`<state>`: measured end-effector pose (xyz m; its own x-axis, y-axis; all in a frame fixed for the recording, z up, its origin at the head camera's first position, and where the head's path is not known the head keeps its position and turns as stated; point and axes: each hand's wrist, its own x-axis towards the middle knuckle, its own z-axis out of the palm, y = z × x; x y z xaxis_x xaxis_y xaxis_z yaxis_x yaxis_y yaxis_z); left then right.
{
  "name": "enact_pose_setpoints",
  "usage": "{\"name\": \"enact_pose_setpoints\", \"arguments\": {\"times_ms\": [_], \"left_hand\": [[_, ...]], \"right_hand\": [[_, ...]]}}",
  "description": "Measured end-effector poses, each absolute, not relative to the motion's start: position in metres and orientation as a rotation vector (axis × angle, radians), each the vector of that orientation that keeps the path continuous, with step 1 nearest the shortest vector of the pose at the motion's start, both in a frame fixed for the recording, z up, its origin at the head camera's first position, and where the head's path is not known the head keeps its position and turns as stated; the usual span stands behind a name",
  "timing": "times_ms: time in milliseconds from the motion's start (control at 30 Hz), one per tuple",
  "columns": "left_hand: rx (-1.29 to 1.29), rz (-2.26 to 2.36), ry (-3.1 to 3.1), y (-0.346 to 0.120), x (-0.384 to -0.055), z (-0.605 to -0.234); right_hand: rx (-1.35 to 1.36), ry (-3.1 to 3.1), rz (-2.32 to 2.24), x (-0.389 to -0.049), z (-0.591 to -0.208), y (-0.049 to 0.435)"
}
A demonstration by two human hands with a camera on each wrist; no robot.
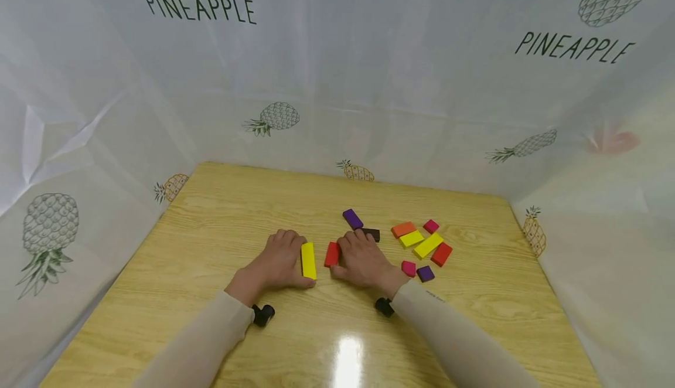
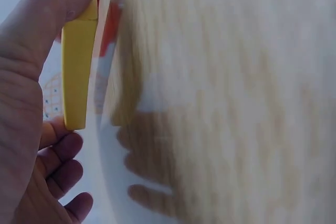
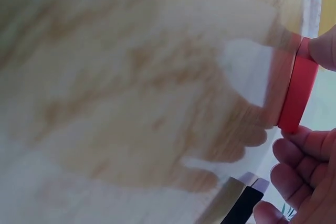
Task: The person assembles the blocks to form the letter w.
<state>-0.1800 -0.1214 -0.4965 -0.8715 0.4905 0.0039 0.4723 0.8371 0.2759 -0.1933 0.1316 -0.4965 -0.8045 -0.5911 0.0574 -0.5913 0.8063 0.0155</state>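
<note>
My left hand (image 1: 279, 262) pinches a long yellow block (image 1: 309, 261) between thumb and fingers. In the left wrist view, the thumb presses one end of this yellow block (image 2: 79, 77) and a fingertip meets the other end. To its right, a shorter red block (image 1: 332, 255) is pinched the same way by my right hand (image 1: 364, 262). The right wrist view has the red block (image 3: 299, 87) at or just above the table, thumb on one end, finger on the other. A small gap separates the two blocks. A black block (image 1: 372, 235) lies just beyond my right fingers, partly covered by them.
A purple block (image 1: 353, 219) lies behind the black one. Right of my hand are several loose blocks, among them an orange block (image 1: 403, 230), a red block (image 1: 442, 254) and a pink block (image 1: 408, 268). White pineapple-print sheeting (image 1: 337, 71) borders the wooden table (image 1: 221, 212).
</note>
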Motion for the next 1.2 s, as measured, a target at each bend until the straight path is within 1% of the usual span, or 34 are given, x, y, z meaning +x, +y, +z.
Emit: {"name": "enact_pose_setpoints", "arguments": {"times_ms": [200,400,567,1033,1200], "left_hand": [[0.776,0.439,2.947,-0.118,-0.172,-0.497],[0.72,0.467,2.958,-0.118,-0.174,-0.504],[0.721,0.498,2.949,-0.118,-0.173,-0.508],[0.712,0.514,2.931,-0.11,-0.168,-0.507],[0.694,0.629,2.909,-0.114,-0.167,-0.511]], "right_hand": [[0.976,-2.917,-0.011,-0.193,-0.497,0.133],[0.987,-2.919,0.006,-0.193,-0.496,0.133],[0.975,-2.939,0.029,-0.192,-0.494,0.134],[1.001,-2.907,0.123,-0.196,-0.496,0.138],[0.985,-2.926,0.107,-0.198,-0.497,0.138]]}}
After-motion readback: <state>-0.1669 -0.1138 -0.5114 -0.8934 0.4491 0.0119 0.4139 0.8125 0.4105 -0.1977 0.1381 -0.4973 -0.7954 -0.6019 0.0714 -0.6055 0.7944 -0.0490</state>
